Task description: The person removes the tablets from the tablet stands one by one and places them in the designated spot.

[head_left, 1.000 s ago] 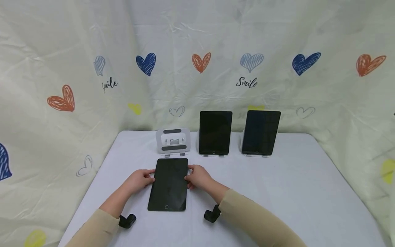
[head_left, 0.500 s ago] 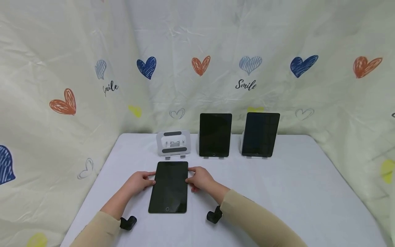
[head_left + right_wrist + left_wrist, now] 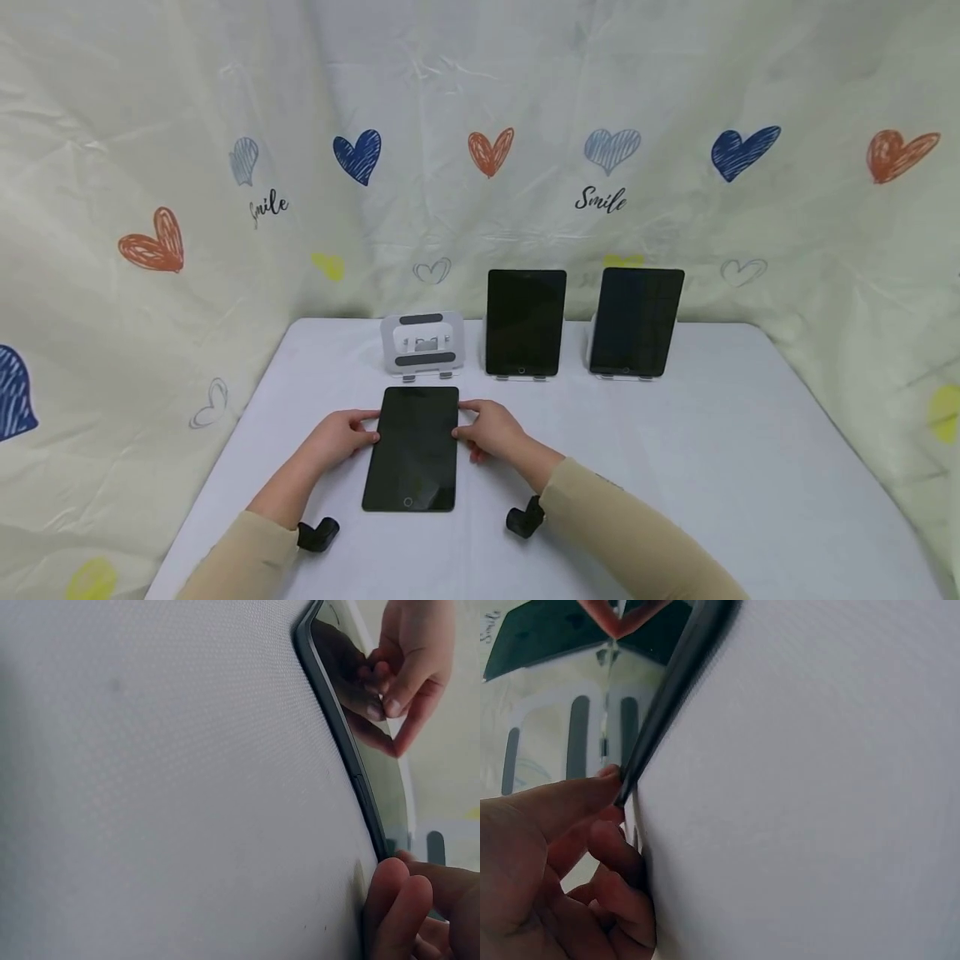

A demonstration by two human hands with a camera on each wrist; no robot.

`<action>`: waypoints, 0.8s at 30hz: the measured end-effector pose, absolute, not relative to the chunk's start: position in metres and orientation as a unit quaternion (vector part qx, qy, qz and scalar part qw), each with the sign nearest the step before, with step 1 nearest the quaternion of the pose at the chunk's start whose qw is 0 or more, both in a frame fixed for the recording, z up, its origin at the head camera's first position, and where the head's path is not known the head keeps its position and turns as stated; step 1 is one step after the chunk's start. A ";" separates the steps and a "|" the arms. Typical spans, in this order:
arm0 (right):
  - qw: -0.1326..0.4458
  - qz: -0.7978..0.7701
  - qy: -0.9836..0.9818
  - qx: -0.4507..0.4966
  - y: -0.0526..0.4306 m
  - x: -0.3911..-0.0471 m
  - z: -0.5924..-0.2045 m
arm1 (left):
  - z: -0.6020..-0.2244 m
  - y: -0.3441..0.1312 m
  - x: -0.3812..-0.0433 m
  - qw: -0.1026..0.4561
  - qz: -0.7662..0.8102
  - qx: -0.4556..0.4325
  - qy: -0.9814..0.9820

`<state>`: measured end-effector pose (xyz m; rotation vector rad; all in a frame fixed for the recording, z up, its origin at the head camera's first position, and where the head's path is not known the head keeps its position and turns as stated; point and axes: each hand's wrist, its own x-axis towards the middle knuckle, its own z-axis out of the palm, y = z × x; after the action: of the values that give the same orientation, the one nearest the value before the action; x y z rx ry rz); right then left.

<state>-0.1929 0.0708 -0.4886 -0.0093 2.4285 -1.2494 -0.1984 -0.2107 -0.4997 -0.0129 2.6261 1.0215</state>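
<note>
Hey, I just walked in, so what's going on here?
Someone's left-hand grip and right-hand grip pinch opposite long edges of a black tablet, screen up; I can't tell whether it touches the white-covered table. Just beyond the tablet, a white tablet stand bears no tablet. To its right, a second tablet and a third tablet stand propped up.

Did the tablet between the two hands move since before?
No, no way that I can see: the tablet is just in front of the empty stand, with about the same gap as before.
</note>
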 end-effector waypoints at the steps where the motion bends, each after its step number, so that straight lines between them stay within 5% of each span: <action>1: 0.202 -0.450 0.870 -0.002 0.072 -0.193 -0.489 | -0.499 -0.209 -0.198 0.161 0.358 0.000 0.920; 24: 0.136 -0.447 0.884 -0.007 0.107 -0.199 -0.480 | -0.491 -0.192 -0.210 0.121 0.405 0.004 0.906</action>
<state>-0.1992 0.1071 -0.4798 -0.0203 2.5598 -1.2959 -0.2104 -0.1924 -0.4913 0.0131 2.6455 1.1839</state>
